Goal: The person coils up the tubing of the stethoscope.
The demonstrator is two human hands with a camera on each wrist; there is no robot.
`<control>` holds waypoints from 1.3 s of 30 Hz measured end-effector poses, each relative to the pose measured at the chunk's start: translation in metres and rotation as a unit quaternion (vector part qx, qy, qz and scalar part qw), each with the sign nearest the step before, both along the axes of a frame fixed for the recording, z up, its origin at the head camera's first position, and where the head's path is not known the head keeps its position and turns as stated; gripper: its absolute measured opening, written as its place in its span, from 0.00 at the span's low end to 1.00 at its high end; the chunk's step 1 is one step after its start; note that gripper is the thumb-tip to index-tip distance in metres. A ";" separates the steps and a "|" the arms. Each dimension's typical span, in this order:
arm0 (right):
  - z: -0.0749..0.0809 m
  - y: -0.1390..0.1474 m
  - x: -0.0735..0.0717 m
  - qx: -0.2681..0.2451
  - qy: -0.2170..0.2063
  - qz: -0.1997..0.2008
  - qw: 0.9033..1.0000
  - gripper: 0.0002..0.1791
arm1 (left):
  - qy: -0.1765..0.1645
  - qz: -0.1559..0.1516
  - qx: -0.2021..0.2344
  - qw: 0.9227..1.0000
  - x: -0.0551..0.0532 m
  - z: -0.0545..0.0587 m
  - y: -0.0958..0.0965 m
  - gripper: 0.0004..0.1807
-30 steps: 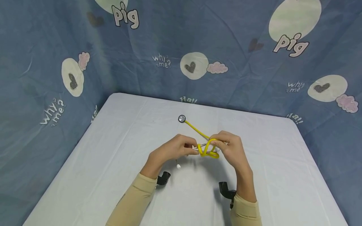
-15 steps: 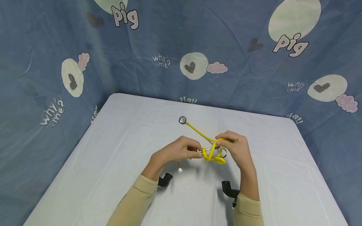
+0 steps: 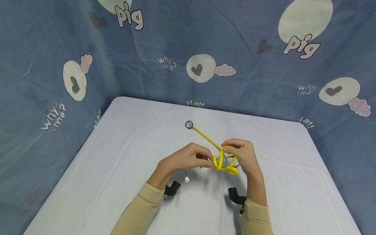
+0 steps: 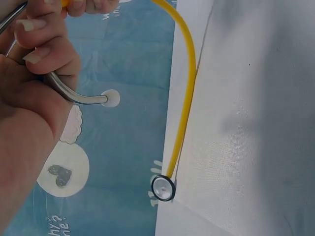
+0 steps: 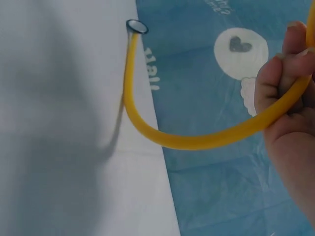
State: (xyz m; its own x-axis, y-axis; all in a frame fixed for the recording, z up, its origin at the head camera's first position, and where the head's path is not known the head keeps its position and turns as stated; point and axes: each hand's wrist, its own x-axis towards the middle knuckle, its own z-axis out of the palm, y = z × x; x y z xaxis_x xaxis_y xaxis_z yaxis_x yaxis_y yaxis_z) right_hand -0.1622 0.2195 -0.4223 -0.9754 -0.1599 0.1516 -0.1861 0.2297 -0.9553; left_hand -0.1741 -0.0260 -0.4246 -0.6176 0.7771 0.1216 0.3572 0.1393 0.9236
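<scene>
A stethoscope with yellow tubing [image 3: 219, 160] is held above the table by both hands. My left hand [image 3: 191, 157] grips its metal ear tubes; one tube [image 4: 81, 98] with a white eartip [image 4: 112, 98] sticks out below the curled fingers. My right hand [image 3: 242, 155] pinches the yellow tubing, which is wound in loops around the metal tubes. From the right hand the tubing [image 5: 197, 141] runs down in a curve to the round chest piece [image 3: 189, 124], which lies on the table farther back. Fingers hide part of the ear tubes.
A white cloth covers the table [image 3: 132, 137]. Behind it hangs a blue printed curtain [image 3: 164, 39]. Black curved mounts [image 3: 172, 188] stick out by each wrist.
Both hands have shifted a little right and toward the person with the stethoscope. The right hand first moved right, then slightly back left and down. The chest piece has barely moved.
</scene>
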 end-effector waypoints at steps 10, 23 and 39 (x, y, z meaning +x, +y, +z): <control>-0.007 -0.008 -0.004 0.017 -0.043 0.004 0.999 0.11 | 0.005 0.011 0.020 1.000 -0.002 0.002 -0.005 0.05; -0.009 -0.009 -0.004 0.012 -0.007 0.093 0.996 0.11 | 0.005 0.046 0.039 0.998 -0.004 0.001 -0.009 0.02; -0.011 -0.018 -0.006 0.019 -0.061 0.063 0.996 0.12 | 0.010 0.110 0.037 0.993 -0.007 -0.001 -0.012 0.02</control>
State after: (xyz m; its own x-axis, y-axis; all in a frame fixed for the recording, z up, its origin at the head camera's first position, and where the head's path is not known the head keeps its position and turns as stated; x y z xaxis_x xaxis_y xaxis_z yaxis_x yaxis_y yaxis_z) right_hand -0.1678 0.2017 -0.4332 -0.9583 -0.2847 0.0253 -0.0994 0.2489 -0.9634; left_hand -0.1813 -0.0382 -0.4259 -0.7680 0.6124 0.1875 0.3447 0.1485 0.9269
